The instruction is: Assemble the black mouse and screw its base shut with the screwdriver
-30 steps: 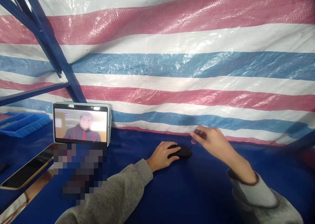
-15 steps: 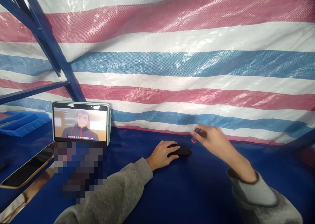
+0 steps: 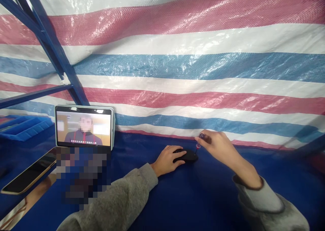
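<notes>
A black computer mouse (image 3: pixel 188 155) lies on the blue tabletop (image 3: pixel 177 197). My left hand (image 3: pixel 169 160) grips its left end, fingers over the top and thumb along the near side. In my right hand (image 3: pixel 218 144) is a small screwdriver (image 3: pixel 198 145) with a clear, red-banded handle, pinched between thumb and fingers. It stands nearly upright, its dark shaft pointing down to the mouse's right end. Whether the tip sits in a screw is too small to tell.
A tablet (image 3: pixel 85 126) playing a video stands at the back left. In front of it lies a phone (image 3: pixel 29 171), beside a pixelated patch. Farther left is a blue plastic tray (image 3: pixel 27 131). Striped sheeting (image 3: pixel 190 66) hangs behind the table, with a blue metal frame (image 3: pixel 54 51) at left.
My right hand and the screwdriver have shifted slightly left, and the shaft is now more upright over the mouse's right end. My left hand holds the mouse as before.
</notes>
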`<state>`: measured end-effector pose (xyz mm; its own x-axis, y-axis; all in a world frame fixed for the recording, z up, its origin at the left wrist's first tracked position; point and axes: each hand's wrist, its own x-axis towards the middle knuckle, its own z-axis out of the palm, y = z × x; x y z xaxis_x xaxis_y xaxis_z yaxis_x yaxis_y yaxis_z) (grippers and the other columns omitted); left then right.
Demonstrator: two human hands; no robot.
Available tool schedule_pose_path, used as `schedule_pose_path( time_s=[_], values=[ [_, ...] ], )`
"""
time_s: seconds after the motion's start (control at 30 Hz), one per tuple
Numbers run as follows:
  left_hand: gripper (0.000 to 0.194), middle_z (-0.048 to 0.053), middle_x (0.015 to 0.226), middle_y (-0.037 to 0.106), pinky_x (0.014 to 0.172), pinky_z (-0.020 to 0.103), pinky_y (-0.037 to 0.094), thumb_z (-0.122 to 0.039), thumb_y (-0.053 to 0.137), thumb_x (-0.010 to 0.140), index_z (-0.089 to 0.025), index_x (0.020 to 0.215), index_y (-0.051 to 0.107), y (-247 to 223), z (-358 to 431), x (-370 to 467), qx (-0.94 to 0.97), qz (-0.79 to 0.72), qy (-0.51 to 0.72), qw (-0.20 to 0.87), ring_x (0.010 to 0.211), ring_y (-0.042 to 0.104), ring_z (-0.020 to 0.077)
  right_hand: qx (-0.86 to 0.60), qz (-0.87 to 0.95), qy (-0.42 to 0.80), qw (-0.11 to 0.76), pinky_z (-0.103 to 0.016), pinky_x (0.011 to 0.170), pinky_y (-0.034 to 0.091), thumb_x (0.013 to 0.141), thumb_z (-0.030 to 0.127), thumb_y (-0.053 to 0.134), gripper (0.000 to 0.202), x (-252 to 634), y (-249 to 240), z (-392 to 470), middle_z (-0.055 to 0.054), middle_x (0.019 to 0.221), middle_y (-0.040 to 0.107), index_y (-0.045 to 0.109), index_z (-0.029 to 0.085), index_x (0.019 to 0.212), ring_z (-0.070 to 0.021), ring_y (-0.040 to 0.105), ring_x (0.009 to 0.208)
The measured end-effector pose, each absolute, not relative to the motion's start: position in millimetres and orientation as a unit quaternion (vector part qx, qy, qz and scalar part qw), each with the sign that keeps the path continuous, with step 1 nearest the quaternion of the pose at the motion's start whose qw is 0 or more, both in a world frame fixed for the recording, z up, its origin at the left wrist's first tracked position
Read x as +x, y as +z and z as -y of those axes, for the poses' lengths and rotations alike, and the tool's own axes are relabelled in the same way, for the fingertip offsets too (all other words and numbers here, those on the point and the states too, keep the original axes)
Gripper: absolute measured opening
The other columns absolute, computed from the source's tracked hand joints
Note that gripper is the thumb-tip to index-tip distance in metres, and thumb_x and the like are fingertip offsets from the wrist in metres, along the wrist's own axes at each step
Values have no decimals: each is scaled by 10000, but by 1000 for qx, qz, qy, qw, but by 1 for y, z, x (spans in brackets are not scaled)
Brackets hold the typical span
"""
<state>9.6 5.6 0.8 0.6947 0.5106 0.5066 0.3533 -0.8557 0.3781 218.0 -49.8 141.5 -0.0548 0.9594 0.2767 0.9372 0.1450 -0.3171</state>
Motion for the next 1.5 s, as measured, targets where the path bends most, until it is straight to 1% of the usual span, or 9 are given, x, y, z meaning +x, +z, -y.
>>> schedule_pose_path(
  time_s=[0.2,0.4,0.53,0.9,1.17,1.23,1.37,1.43,1.5],
  values=[
    [396,69,1309,586,1011,386,459,-447,590,916,-248,1257,614,-1,-7,10,916,-224,313,113,1186,566,229,-658,731,13,182,-273,573,314,874,381,499,267,217,136,47,-12,623,626,521,222,661,-175,571,598],
    [406,64,1367,551,1098,375,419,-447,540,937,-235,1279,595,-3,-8,10,920,-199,314,122,1296,497,218,-652,738,19,175,-267,612,348,844,260,484,166,217,136,47,-8,695,674,573,223,708,-174,607,661],
    [412,71,1380,543,1118,383,408,-441,519,949,-221,1290,587,0,-7,11,923,-190,311,124,1329,466,217,-653,737,20,172,-261,606,359,856,249,472,143,220,135,47,6,691,692,594,231,783,-163,609,626],
    [418,94,1370,555,1142,401,378,-418,491,972,-182,1310,560,-2,-5,13,935,-186,297,54,1315,485,208,-662,740,-28,117,-273,590,359,951,340,410,246,224,129,45,3,640,702,631,249,892,-203,656,643],
    [420,89,1377,549,1137,398,390,-421,480,977,-188,1320,546,-1,-4,13,937,-187,292,39,1324,473,209,-676,729,-78,76,-283,551,326,958,533,343,433,220,125,45,-61,685,705,657,238,998,-253,675,697],
    [418,87,1373,554,1140,394,385,-420,488,974,-190,1317,549,-1,-4,13,936,-186,297,42,1321,477,207,-679,728,-64,67,-283,546,317,975,492,298,434,218,128,48,-60,689,701,645,231,985,-246,669,687],
    [414,85,1376,551,1135,403,393,-410,496,974,-197,1326,541,-2,-5,13,936,-183,297,43,1320,478,212,-666,740,-31,81,-282,597,361,909,245,372,272,215,133,50,-54,823,720,620,212,1015,-218,664,753],
    [411,83,1377,550,1126,407,404,-405,496,974,-203,1330,538,-1,-5,12,937,-185,295,44,1318,481,216,-645,756,9,112,-284,660,409,872,177,371,312,215,132,49,-51,861,719,610,196,1072,-205,664,796],
    [411,79,1376,551,1127,403,404,-403,500,973,-206,1331,537,-1,-5,12,936,-186,294,44,1316,483,214,-625,764,56,150,-285,716,449,886,162,330,368,216,129,47,-54,886,720,587,177,1150,-191,671,811]
  ],
)
